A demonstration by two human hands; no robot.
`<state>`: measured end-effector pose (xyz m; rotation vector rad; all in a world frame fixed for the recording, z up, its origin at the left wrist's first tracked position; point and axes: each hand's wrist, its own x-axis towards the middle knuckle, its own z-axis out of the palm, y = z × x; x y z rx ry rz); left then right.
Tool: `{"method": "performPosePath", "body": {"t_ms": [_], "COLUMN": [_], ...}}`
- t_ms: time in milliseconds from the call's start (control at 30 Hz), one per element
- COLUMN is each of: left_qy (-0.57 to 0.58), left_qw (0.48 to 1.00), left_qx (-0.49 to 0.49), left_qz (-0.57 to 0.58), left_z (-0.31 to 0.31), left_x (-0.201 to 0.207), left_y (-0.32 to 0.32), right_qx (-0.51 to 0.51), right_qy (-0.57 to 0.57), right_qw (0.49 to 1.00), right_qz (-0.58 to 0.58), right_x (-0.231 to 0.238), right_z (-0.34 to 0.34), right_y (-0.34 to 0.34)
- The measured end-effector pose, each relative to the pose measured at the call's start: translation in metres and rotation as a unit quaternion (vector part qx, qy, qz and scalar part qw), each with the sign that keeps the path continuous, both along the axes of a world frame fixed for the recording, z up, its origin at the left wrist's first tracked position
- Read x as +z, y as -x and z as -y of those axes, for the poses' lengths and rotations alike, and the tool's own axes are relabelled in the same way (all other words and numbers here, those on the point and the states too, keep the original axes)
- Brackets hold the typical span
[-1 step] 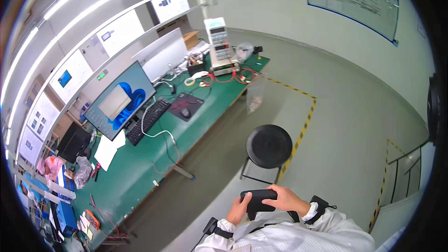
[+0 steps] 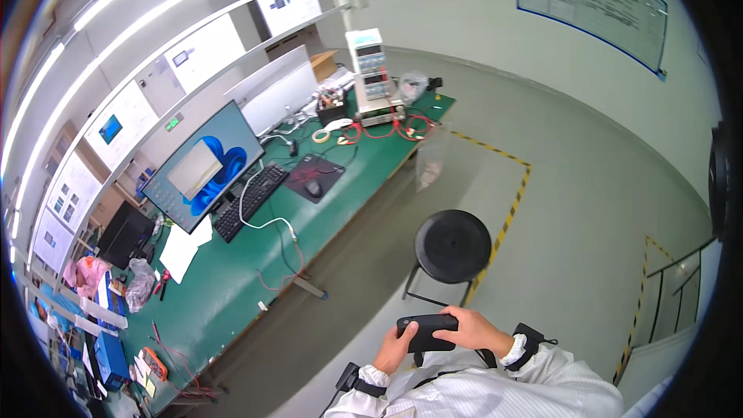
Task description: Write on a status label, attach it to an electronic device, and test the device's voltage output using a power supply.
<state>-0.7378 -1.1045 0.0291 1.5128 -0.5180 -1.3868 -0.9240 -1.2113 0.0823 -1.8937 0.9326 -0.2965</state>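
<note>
"How's the black box-shaped device (image 2: 427,333) held?"
"Left hand (image 2: 392,350) and right hand (image 2: 474,330) grip opposite ends, probably for steadiness, in front of the white smock (image 2: 487,387)."
"Beyond?"
"A round black stool (image 2: 453,246), then the green workbench (image 2: 232,282)."

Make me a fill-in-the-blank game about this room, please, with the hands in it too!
1. The left hand and right hand hold a gadget whose colour is ____.
2. The seat of the stool is ____ in shape.
3. The top of the table is coloured ____.
4. In the picture, the mouse lies to the ____ of the keyboard.

Missing words: black; round; green; right.
</note>
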Motion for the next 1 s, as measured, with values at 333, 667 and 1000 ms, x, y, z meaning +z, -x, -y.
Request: {"method": "performPosePath", "body": {"t_ms": [333,667,1000], "left_qy": [0.034,0.101,0.116], "left_qw": [0.948,0.869,0.895], "left_qx": [0.315,0.484,0.427], "left_qz": [-0.018,-0.023,-0.058], "left_z": [0.039,0.208,0.3], "left_x": [-0.021,-0.017,-0.006], "left_y": [-0.129,-0.306,-0.356], "right_qx": [0.344,0.542,0.486], "right_qy": [0.004,0.008,-0.125], "right_qw": [0.939,0.84,0.863], "right_qz": [-0.01,0.028,-0.065], "right_x": [-0.013,-0.013,-0.007], "right_z": [0.136,0.324,0.432], "right_y": [-0.238,-0.51,-0.552]}}
